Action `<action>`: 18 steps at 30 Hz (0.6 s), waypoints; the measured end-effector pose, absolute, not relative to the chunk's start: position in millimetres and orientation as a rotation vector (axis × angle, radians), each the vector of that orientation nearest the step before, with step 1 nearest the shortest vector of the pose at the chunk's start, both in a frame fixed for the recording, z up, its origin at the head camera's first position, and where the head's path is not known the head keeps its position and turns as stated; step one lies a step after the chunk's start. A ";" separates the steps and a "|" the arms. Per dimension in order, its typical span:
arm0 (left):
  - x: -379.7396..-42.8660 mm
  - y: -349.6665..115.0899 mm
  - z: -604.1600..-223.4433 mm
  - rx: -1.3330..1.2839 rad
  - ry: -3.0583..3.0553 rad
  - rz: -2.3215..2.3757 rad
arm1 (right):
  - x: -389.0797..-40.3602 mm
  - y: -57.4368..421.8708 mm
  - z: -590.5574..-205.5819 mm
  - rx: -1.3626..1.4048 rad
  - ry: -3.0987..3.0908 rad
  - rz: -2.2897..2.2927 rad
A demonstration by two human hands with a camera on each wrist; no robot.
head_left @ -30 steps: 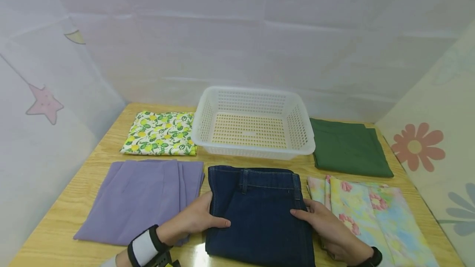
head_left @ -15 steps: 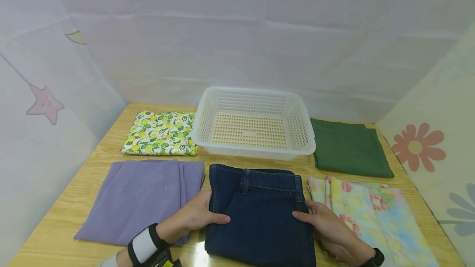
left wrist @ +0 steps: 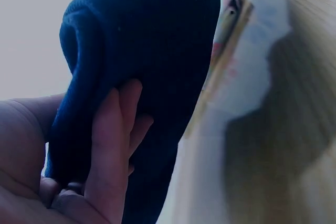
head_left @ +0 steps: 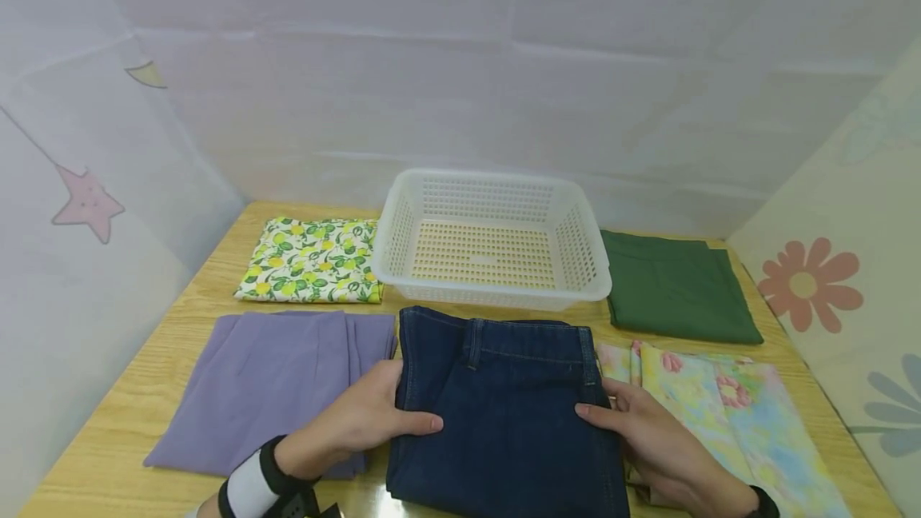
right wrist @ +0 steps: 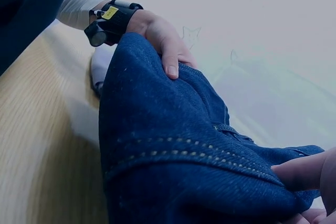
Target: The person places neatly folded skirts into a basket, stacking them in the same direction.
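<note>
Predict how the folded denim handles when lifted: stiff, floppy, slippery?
The denim probably flexes rather than acts rigid: it curves between the left hand and right hand. Its stacked layers suggest some heft. The matte face looks unlikely to slip.

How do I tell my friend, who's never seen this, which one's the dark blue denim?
Find the white basket on the wooden table. Just in front of it, between the purple cloth and pastel flowery cloth, is the dark blue denim. Unlike its neighbours, it shows belt loops and is held by the left hand and right hand.
</note>
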State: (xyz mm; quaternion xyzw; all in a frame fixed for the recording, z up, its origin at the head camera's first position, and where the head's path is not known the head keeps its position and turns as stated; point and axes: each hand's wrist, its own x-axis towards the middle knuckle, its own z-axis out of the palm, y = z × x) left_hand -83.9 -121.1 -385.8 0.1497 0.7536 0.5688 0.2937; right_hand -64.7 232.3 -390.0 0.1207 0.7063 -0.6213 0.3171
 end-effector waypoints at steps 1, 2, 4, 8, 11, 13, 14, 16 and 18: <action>-83.9 -121.6 -380.9 0.415 2.033 1.498 | -64.4 233.6 -386.5 0.281 1.861 -1.636; -84.0 -121.8 -376.3 0.430 2.056 1.482 | -63.8 234.7 -382.6 0.247 1.864 -1.634; -84.3 -122.2 -367.5 0.450 2.095 1.445 | -63.5 237.4 -375.7 0.157 1.838 -1.657; -86.4 -122.9 -352.3 0.507 2.100 1.435 | -65.1 240.9 -360.9 0.015 1.729 -1.739; -90.8 -124.3 -340.4 0.531 2.030 1.483 | -68.0 241.1 -348.3 -0.003 1.743 -1.756; -95.8 -125.3 -331.4 0.536 1.999 1.499 | -71.1 240.3 -337.6 0.030 1.806 -1.725; -99.1 -125.8 -326.8 0.539 1.997 1.501 | -73.4 239.7 -331.9 0.052 1.840 -1.710; -107.5 -126.7 -316.9 0.560 2.034 1.480 | -80.4 239.6 -320.6 0.079 1.903 -1.681; -117.6 -126.8 -306.6 0.571 2.087 1.456 | -90.7 238.4 -308.8 0.091 1.961 -1.668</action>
